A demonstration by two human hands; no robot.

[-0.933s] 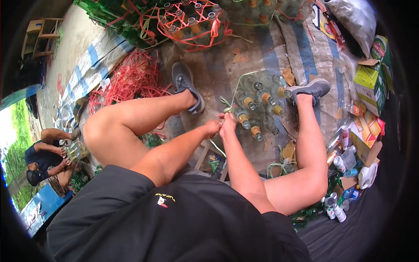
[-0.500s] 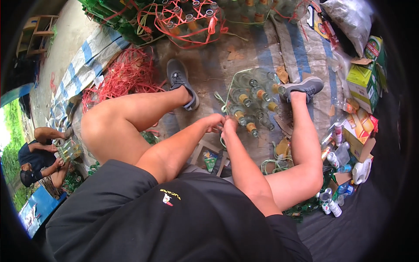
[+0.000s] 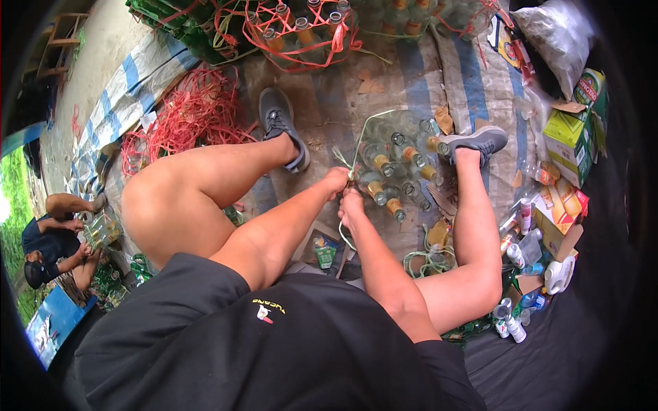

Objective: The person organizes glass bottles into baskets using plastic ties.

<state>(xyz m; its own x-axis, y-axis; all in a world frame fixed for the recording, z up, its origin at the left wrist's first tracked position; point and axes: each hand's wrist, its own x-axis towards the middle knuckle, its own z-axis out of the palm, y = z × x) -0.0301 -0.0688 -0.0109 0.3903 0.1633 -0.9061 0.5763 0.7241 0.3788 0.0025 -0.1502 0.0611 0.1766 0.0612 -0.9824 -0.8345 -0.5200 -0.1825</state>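
While both bare hands work close together at a thin pale-green plastic string (image 3: 353, 171), a cluster of clear glass bottles with orange-yellow neck labels (image 3: 409, 154) sits just beyond them, between the feet.

The left hand (image 3: 336, 179) has its fingers curled closed on the string beside the knot, and the right hand (image 3: 351, 207), just below and to its right, is likewise closed on it, a loose strand trailing underneath; exact fingertip contact is too small to tell. From the knot, the string loops around the far side of the bottles, which rest on a worn blue-and-white striped woven tarp (image 3: 473, 96). Near the left grey lace-up shoe (image 3: 277, 127) lies a tangled heap of red plastic strapping (image 3: 199, 113).
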